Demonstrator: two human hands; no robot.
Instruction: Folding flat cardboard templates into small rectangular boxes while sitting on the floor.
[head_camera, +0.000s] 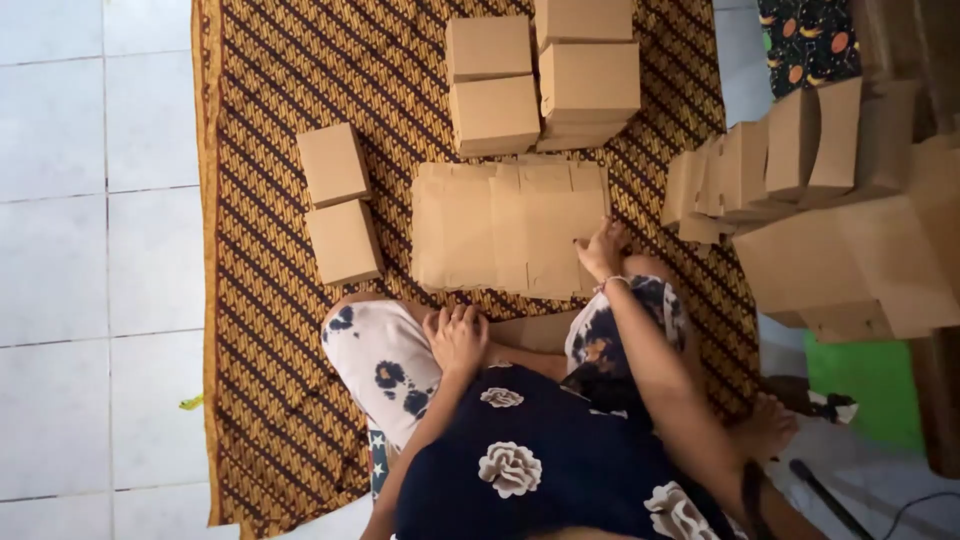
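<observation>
I sit cross-legged on a brown patterned mat (270, 330). In front of my knees lies a stack of flat, unfolded cardboard box blanks (500, 225). My right hand (603, 250) reaches to the stack's near right corner, and its fingers pinch the edge of the top sheet. My left hand (456, 338) rests palm down on my left leg and holds nothing. Two folded brown boxes (340, 205) lie to the left of the stack. Several more folded boxes (545, 80) are piled beyond it.
A large heap of folded cardboard boxes (820, 210) fills the right side. White floor tiles (90, 250) lie left of the mat. A bare foot (765, 428) and a dark cable (830, 500) are at the lower right, near a green surface (875, 385).
</observation>
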